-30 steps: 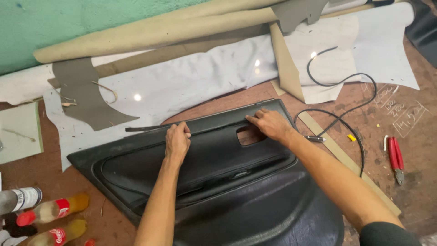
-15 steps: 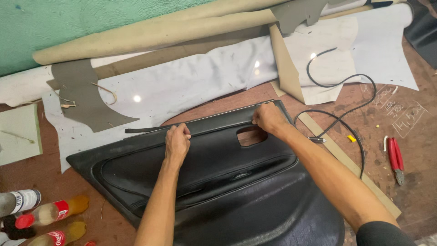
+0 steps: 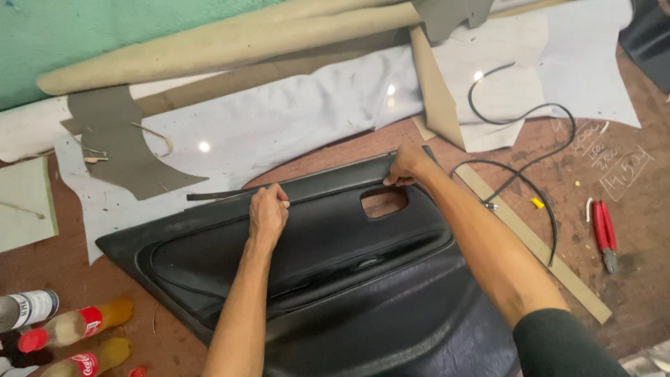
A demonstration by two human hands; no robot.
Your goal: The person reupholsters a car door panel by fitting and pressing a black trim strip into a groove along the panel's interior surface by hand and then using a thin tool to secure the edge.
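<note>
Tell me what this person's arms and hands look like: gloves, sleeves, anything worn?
Both hands are bare, with no gloves. The left hand and its forearm show no sleeve, watch or ring that I can make out. The right hand is bare too, and its forearm is uncovered up to a dark sleeve near the bottom edge of the view. No tools or straps are attached to either arm.

— Surface?
— A worn reddish-brown table, scuffed and dusty, with chalk marks near the right edge.
— Behind it?
— A green wall runs along the top left.
— Light?
— Overhead; bright spots glare off the pale sheet spread across the far side of the table.
</note>
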